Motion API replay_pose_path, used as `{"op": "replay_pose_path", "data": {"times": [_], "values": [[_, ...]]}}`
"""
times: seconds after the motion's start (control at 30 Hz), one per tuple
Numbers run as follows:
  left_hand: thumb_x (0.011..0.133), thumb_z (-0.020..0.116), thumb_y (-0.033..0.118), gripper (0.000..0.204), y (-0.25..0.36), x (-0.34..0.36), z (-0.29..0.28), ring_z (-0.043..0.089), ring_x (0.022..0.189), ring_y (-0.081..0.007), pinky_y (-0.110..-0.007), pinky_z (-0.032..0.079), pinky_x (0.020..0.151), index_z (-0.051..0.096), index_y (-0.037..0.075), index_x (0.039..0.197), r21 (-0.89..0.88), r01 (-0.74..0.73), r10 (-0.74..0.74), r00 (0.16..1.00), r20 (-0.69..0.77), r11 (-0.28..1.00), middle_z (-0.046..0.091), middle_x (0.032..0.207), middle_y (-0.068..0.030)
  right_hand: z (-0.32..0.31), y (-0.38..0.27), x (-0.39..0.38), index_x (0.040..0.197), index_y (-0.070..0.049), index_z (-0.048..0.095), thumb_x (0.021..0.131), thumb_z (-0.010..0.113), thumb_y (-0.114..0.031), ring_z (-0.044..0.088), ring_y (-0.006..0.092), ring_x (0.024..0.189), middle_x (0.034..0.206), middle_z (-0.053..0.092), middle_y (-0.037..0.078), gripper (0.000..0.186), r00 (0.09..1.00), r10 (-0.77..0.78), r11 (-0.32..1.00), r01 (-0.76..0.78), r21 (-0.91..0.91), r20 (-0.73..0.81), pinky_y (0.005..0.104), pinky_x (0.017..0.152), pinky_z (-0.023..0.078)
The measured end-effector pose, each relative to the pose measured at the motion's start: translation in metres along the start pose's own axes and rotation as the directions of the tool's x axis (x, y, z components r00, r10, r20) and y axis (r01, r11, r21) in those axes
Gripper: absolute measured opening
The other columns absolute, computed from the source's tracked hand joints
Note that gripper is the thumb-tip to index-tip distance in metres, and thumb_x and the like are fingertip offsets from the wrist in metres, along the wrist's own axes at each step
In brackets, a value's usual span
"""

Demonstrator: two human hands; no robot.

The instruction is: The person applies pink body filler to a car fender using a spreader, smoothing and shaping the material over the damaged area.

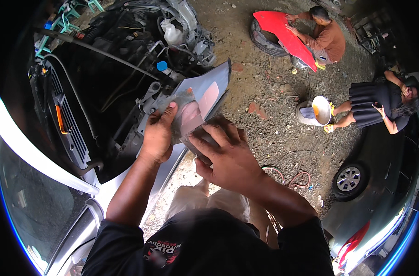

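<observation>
My left hand (pixel 158 135) grips a thin greyish plate, its thumb laid on top. Pink body filler (pixel 191 113) is smeared over the plate. From the right, my right hand (pixel 230 158) holds a flat dark spreader (pixel 198 148) with its edge at the plate's near side; the fingers partly cover it. Just beyond both hands is a light grey car fender (pixel 218 73), which carries a smooth pink filler patch (pixel 209 97).
An uncovered engine bay (pixel 112 60) with a prop rod (pixel 99 53) lies left. A co-worker (pixel 329 37) crouches at a red body panel (pixel 283 34) on a tyre (pixel 264 42). Another person (pixel 379 99) stands right, near a bucket (pixel 303 120) and dark car (pixel 375 170). A hose (pixel 301 180) lies on gravel.
</observation>
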State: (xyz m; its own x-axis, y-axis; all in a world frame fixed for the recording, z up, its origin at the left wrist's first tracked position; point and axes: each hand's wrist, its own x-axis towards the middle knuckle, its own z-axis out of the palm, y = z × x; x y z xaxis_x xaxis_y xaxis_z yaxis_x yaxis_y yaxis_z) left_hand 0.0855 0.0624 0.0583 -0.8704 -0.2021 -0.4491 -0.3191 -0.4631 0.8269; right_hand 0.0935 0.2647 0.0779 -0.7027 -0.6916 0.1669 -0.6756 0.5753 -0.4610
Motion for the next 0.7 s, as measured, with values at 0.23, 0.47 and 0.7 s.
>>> {"op": "replay_pose_path", "data": {"times": [0.23,0.47,0.7], "values": [[0.102,0.064,0.035,0.042,0.038,0.023,-0.063,0.068,0.106,-0.019,-0.035,0.054,0.094,0.064,0.004,0.13,0.133,-0.147,0.164,0.978,-0.131,0.98,0.07,0.12,-0.0094,0.075,0.048,-0.036,0.131,-0.009,0.066,0.097,0.063,-0.036,0.067,0.0269,0.109,0.12,0.069,0.011,0.043,0.774,0.405,0.223,-0.6,0.768,0.486,0.0457,0.089,0.055],[0.102,0.063,0.033,0.042,0.018,0.031,-0.085,0.07,0.103,-0.0217,-0.039,0.057,0.092,0.062,0.001,0.13,0.058,-0.116,0.12,0.991,-0.064,0.992,0.071,0.117,-0.0117,0.12,0.088,-0.052,0.148,-0.004,0.044,0.093,0.061,-0.027,0.061,0.0399,0.124,0.135,0.06,0.018,0.062,0.806,0.157,-0.723,-0.299,0.623,0.57,0.0619,0.094,0.056],[0.101,0.066,0.036,0.042,-0.002,0.042,-0.094,0.068,0.104,-0.0178,-0.033,0.052,0.095,0.065,0.004,0.128,0.011,-0.059,0.059,0.997,0.04,0.998,0.071,0.117,-0.0071,0.131,0.071,-0.023,0.147,0.002,0.041,0.095,0.048,-0.013,0.065,0.0398,0.118,0.131,0.061,0.022,0.054,0.644,0.444,-0.634,-0.266,0.727,0.623,0.0611,0.089,0.06]]}}
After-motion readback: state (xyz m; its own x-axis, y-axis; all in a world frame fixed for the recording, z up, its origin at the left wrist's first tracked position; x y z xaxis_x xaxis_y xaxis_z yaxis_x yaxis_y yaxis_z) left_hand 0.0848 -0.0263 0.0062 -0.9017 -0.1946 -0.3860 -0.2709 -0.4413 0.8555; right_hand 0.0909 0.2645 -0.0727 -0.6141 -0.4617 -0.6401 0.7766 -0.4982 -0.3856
